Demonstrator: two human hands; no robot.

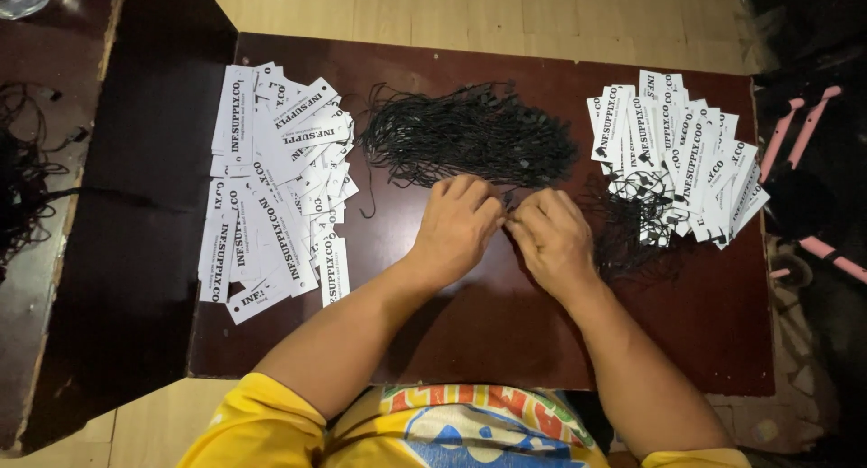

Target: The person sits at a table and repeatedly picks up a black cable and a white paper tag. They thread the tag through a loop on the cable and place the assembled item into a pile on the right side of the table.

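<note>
Our left hand and right hand meet knuckles up, fingers curled together, apparently pinching a black cord at the near edge of the cord heap; loose tags lie left of that heap, strung tags right, on the worktop.

- Lighting: dim overall; brightest on the white tag piles.
- Shadows: dense at 9 and 3 o'clock edges.
- Focus: sharp at centre.
</note>
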